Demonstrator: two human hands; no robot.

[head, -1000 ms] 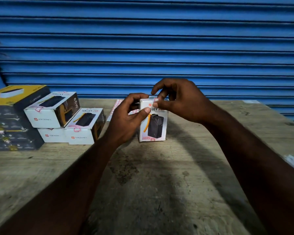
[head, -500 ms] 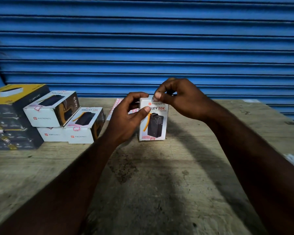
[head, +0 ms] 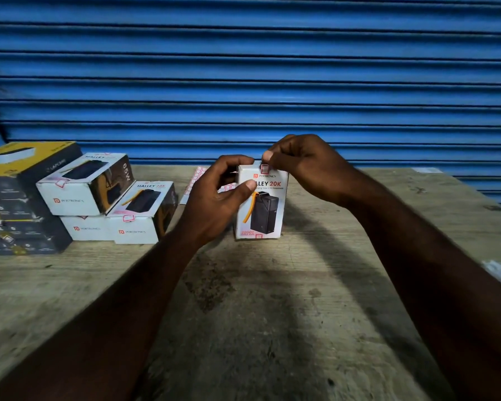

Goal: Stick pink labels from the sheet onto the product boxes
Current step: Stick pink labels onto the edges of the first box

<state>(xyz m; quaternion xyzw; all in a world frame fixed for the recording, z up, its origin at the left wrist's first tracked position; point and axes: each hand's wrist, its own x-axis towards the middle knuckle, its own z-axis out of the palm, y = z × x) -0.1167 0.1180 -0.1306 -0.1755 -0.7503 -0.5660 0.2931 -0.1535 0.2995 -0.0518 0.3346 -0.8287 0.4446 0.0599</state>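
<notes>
table (head: pixel 272 314): worn, stained wooden top; both forearms reach across it from the near edge.
left hand (head: pixel 214 198): grips the upright box from its left side, thumb pressed on the front face, fingers curled round the top corner.
upright box (head: pixel 265 209): white portronics "halley 20k" power bank box, standing on end near the middle of the table, with a pink outline at its bottom edge.
right hand (head: pixel 304 166): fingers curled in, thumb and forefinger pinched at the box's top edge.
pink label (head: pixel 264 168): at the top front edge of the box, under the right fingertips.
white boxes (head: pixel 139 218): three more portronics boxes stacked at the left, well apart from the held one, with pink labels on them.
yellow and black boxes (head: pixel 21 157): stacked at the far left, touching the white ones.
label sheet (head: pixel 195 176): lies flat behind the left hand, mostly hidden.
shutter (head: pixel 243 82): blue, ribbed, closed behind the table.
</notes>
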